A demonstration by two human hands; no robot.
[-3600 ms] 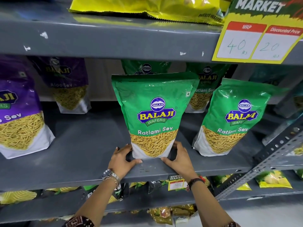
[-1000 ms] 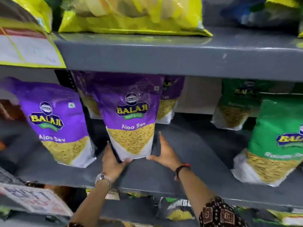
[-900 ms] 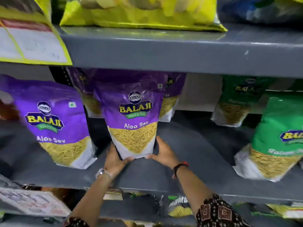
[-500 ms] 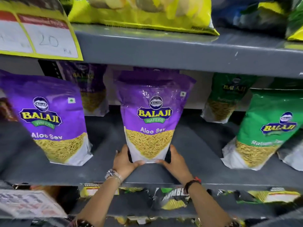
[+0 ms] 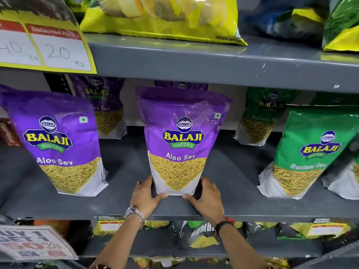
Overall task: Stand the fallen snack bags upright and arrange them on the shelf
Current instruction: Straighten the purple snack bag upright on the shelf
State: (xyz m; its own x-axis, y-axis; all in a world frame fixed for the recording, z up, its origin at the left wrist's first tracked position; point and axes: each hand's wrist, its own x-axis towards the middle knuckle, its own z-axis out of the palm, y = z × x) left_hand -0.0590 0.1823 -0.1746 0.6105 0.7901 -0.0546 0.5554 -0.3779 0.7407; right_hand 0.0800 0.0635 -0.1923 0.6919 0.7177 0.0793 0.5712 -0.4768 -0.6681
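Note:
A purple Aloo Sev bag (image 5: 181, 140) stands upright near the front of the grey middle shelf (image 5: 124, 204). My left hand (image 5: 144, 197) grips its lower left corner and my right hand (image 5: 206, 197) grips its lower right corner. Another purple Aloo Sev bag (image 5: 58, 144) stands upright to the left. Two more purple bags (image 5: 104, 105) stand at the back, one mostly hidden behind the held bag. A green Ratlami Sev bag (image 5: 308, 152) stands to the right, with another green bag (image 5: 262, 117) behind it.
The upper shelf (image 5: 194, 63) carries yellow wafer bags (image 5: 165, 18) and a yellow price card (image 5: 44, 45) hangs at its left. Below, a lower shelf holds dark and yellow snack packs (image 5: 198, 235) and a promo sign (image 5: 33, 241).
Over the last second the held purple bag has shifted right along the shelf, away from the left purple bag, and sits squarer to the front. Both hands stay on its base.

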